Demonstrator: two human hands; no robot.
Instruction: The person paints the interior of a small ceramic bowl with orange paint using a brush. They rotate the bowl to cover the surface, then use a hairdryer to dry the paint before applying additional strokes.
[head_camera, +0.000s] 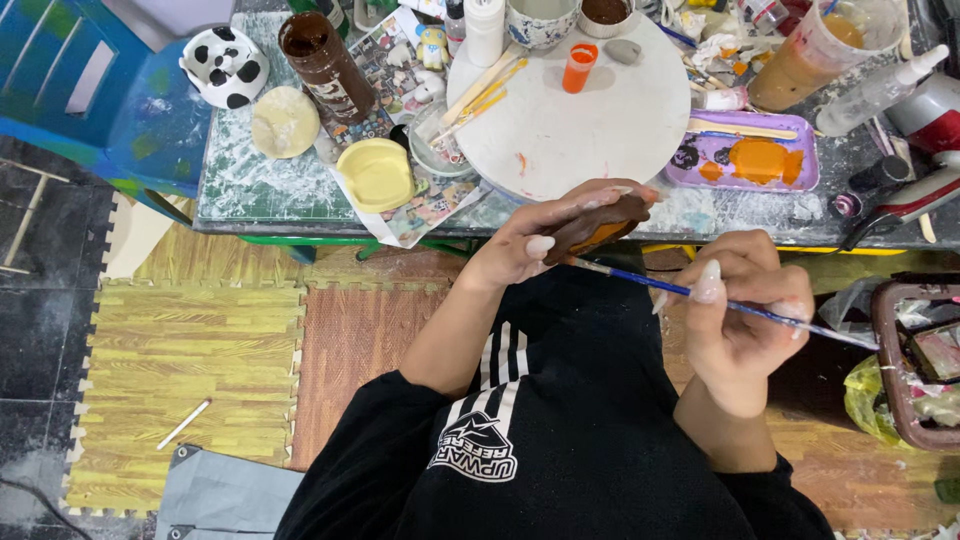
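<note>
Brown paint covers the small flat piece (600, 226) that the left hand (540, 240) grips by its edges, fingers curled over the top and thumb beneath, just off the near edge of the table (260, 190). An orange patch shows on its underside. The right hand (735, 310) pinches a thin blue-handled brush (700, 297), whose tip meets the lower edge of the piece.

Because the piece is held in the air over the lap, a slip of the left fingers on wet paint could probably drop it onto the dark clothing or the foam floor mats (190, 350). Brown could also smear into the orange if the brush wanders.

Farther off, a white round board (580, 120) carries a small orange cup (579, 67), with a purple tray (745, 155) of orange paint to its right. A brown bottle (325, 62) and a yellow lid (375, 175) stand to the left; a careless elbow might knock either.
</note>
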